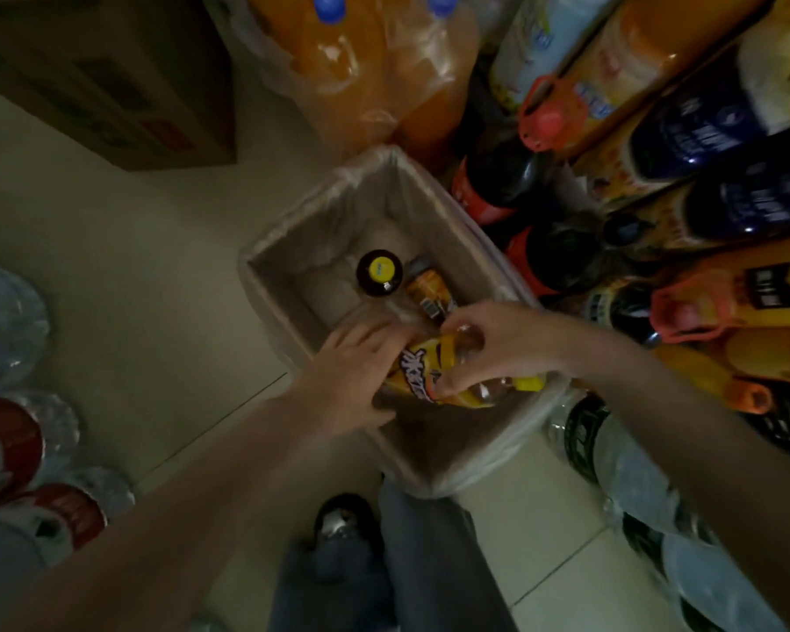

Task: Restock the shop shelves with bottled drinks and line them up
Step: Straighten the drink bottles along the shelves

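Observation:
An open cardboard box (293, 285) wrapped in clear plastic stands on the floor. Over its near end lies a tea bottle (434, 376) with an orange-yellow label and a yellow cap, tipped on its side. My right hand (489, 344) grips this bottle from above, fingers curled round its body. My left hand (352, 376) reaches in from the left, its fingers against the bottle's lower end. Deeper in the box stand a dark bottle with a yellow cap (378, 272) and another labelled bottle (429, 291) leaning beside it.
Large bottles of orange drink, cola (498, 184) and dark-labelled drinks (703, 125) fill the shelves on the right. A shrink-wrapped orange soda pack (361, 70) stands behind the box. A brown carton (110, 75) sits top left. Water packs (28, 440) line the left. My legs are below.

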Demonstrator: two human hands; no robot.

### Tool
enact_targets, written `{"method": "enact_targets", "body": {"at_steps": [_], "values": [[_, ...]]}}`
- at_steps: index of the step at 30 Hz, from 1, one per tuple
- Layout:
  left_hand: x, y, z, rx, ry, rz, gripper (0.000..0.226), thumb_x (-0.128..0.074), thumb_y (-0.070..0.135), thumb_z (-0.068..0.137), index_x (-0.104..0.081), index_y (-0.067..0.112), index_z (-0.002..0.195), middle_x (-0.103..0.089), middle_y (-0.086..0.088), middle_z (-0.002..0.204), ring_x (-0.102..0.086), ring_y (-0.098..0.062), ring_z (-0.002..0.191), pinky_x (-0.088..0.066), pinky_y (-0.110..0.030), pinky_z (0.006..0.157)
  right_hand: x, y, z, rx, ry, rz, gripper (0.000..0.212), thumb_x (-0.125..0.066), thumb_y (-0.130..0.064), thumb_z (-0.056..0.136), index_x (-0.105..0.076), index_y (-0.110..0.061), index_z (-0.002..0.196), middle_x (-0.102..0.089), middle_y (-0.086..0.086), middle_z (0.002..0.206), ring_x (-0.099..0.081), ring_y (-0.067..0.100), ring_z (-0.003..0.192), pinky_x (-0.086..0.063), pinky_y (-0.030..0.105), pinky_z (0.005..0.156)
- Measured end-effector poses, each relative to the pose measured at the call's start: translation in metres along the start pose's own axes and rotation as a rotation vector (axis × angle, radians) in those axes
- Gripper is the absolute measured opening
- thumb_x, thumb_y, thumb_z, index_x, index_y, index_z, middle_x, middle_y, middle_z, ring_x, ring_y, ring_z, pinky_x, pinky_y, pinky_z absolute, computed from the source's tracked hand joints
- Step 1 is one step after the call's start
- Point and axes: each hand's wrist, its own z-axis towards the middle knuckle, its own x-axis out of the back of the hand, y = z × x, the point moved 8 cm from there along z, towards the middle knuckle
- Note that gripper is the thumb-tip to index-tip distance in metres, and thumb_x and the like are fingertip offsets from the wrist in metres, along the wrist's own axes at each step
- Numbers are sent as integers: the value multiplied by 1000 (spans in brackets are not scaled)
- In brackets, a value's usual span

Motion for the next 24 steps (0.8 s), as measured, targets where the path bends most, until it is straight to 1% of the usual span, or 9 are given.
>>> {"method": "enact_targets", "body": {"at_steps": [4,6,7,10,13,17,20,22,24], "values": [[39,-6,-6,123,331,-328,75,-75,41,55,-52,16,121,-61,-5,110,-53,-25,107,-38,-32,88,31,3,-18,85,-22,528,57,-58,-62,69,-66,-23,109,-70,-4,103,-66,12,96,-54,29,86],[38,-29,-13,246,372,-524,68,-79,40,52,-57,19,113,-64,-3,100,-59,-21,97,-43,-27,81,36,33,8,24,110,804,50,-50,-47,86,-62,-10,117,-68,5,105,-65,19,100,-52,30,88],[34,-41,-17,312,375,-611,65,-81,39,52,-57,22,109,-65,1,96,-60,-17,93,-44,-24,79,31,49,27,-31,183,788,41,-49,-35,93,-59,-3,116,-66,9,103,-63,23,100,-50,32,88],[22,-75,-19,467,454,-818,53,-87,27,56,-57,27,100,-62,17,84,-60,-3,79,-42,-8,69,-5,92,98,-196,260,230,29,-51,-26,95,-59,2,99,-58,14,92,-57,28,90,-46,36,78],[13,-97,-13,536,553,-962,46,-84,18,61,-57,27,98,-58,24,79,-57,15,64,-41,1,57,-50,119,153,-298,286,-163,54,-49,-31,95,-34,3,135,-44,22,133,-46,35,121,-38,38,98],[2,-106,2,481,561,-1014,48,-82,15,62,-58,28,101,-60,26,82,-57,21,67,-44,1,59,-66,133,189,-422,512,-361,78,-50,-36,93,-5,1,145,-24,27,144,-32,41,130,-26,45,109],[-3,-103,12,434,532,-1022,45,-81,15,63,-56,32,97,-60,26,79,-56,22,67,-43,2,59,-74,119,205,-357,642,-449,53,-36,-22,93,-29,0,141,-41,26,133,-50,44,111,-39,48,99],[-4,-99,14,422,526,-1012,46,-81,16,63,-57,28,101,-60,25,82,-55,22,68,-43,3,61,-90,106,209,-349,550,-419,51,-30,-13,81,-61,-8,121,-63,19,109,-63,38,80,-54,40,71],[-2,-96,11,426,513,-1002,49,-82,17,63,-58,25,105,-61,23,85,-55,22,69,-43,3,62,-92,95,203,-362,482,-324,50,-32,-9,85,-55,-14,129,-58,19,119,-63,36,89,-53,39,74]]}}
